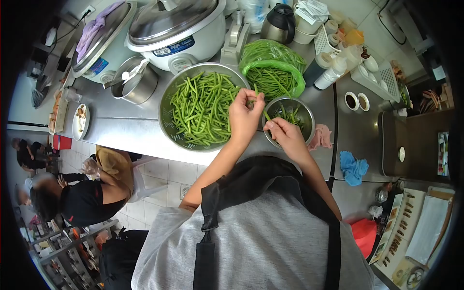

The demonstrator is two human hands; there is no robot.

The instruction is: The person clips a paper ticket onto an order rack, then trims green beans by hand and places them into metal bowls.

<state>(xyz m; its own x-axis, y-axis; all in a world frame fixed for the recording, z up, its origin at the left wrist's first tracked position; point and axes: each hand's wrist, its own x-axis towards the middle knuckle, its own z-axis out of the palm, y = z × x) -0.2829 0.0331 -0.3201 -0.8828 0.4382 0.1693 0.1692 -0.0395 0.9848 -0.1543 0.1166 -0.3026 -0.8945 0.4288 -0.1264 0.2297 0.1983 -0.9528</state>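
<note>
My left hand [245,112] is closed in a pinch on a green bean, over the right rim of a perforated metal colander [165,108]. Cut green beans [203,106] are heaped inside that colander. Just to the right, my right hand [286,135] is also closed, with a piece of green bean [266,115] between thumb and finger. It hangs over the near left side of a small metal bowl [311,116], which holds bean trimmings [293,116]. Behind the bowl lies an open green plastic bag [251,55] full of long green beans [273,81].
Two large rice cookers [176,41] and a metal pot [140,87] stand behind and left. Sauce bottles [331,72] are at the back right. A pink cloth [320,137] and a blue cloth [354,167] lie to the right. A seated person [92,193] is at the left.
</note>
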